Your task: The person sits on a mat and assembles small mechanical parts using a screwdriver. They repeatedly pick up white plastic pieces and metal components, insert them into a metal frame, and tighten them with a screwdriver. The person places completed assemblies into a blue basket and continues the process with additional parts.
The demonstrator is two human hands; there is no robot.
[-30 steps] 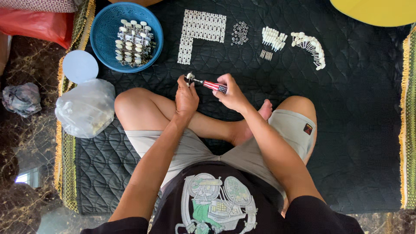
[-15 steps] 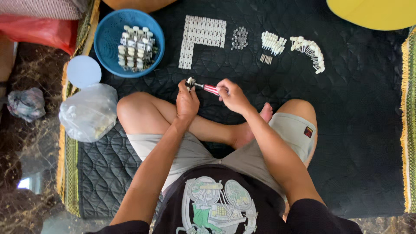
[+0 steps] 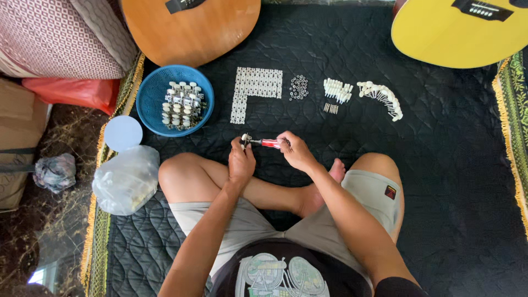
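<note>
The left hand (image 3: 241, 160) pinches a small metal tuning part (image 3: 246, 139) while the right hand (image 3: 295, 152) grips a red-handled screwdriver (image 3: 269, 143) with its tip at that part, over the middle of the black quilted mat (image 3: 451, 165). Toward the mat's far-left corner sits a blue basket (image 3: 148, 102) of similar parts; rows of small white pieces (image 3: 254, 88) lie beside it.
</note>
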